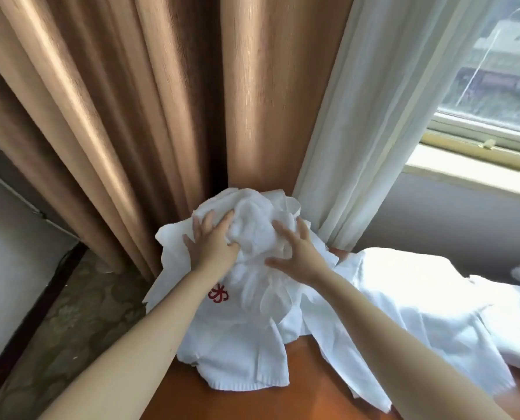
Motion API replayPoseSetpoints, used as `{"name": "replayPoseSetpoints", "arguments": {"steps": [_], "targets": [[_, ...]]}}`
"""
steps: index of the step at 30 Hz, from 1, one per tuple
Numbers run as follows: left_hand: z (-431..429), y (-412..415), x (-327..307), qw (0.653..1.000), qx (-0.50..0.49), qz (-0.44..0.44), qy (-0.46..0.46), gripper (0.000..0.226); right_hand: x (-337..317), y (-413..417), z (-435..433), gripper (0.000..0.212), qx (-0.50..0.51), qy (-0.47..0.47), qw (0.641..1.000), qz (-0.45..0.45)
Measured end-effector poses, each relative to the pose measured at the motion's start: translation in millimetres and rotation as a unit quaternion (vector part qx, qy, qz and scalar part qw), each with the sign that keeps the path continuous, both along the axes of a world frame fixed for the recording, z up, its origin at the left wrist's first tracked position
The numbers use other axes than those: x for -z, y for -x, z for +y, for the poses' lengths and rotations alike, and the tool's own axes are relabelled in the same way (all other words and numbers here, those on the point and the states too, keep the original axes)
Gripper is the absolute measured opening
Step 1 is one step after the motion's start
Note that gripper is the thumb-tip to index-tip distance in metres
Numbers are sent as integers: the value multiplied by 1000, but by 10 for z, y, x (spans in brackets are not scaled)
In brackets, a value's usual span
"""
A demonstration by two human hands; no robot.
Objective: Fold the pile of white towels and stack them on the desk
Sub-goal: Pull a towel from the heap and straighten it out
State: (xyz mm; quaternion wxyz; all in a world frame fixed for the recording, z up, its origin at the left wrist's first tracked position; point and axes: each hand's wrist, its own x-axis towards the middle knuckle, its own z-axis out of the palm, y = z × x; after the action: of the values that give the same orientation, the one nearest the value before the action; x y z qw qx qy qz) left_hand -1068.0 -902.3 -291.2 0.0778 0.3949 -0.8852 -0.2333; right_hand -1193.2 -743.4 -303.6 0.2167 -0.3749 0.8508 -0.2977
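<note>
None of the white towels (243, 353) looks folded yet; they lie in a messy pile on the tabletop (301, 395), by the brown curtain (162, 116). The left hand (213, 242) and right hand (296, 253) rest on top, fingers spread, gripping nothing.

One head-worn view looks forward and down, close over the table (252, 401). It faces the curtains (162, 101) and window (495, 86).

Towels (246, 353) on desk (307, 386) (curtain (131, 101) behind)

Brown curtain (116, 101) hangs beside a sheer white curtain (374, 116) (window (495, 86) at right).
</note>
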Motion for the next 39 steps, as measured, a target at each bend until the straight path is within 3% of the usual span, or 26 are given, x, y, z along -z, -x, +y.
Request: {"name": "replayPoseSetpoints", "arguments": {"steps": [3, 7, 11, 18, 31, 39], "targets": [[265, 65, -143, 998, 15, 42, 54, 67, -184, -32, 420, 85, 19, 12, 999, 25], [787, 213, -335, 987, 126, 76, 59, 64, -380, -20, 1071, 79, 54, -28, 994, 93], [1520, 376, -423, 963, 265, 53, 20, 72, -515, 24, 1808, 73, 95, -74, 981, 152], [2454, 628, -340, 942, 334, 7, 10, 74, -572, 159, 2759, 73, 127, -138, 966, 177], [3015, 1022, 232, 941, 318, -105, -41, 78, -88, 733, 3335, 75, 89, -219, 961, 145], [2968, 1324, 698, 949, 256, -175, -60, 103, 369, 1074, 3230, 80, 65, -256, 956, 128]]}}
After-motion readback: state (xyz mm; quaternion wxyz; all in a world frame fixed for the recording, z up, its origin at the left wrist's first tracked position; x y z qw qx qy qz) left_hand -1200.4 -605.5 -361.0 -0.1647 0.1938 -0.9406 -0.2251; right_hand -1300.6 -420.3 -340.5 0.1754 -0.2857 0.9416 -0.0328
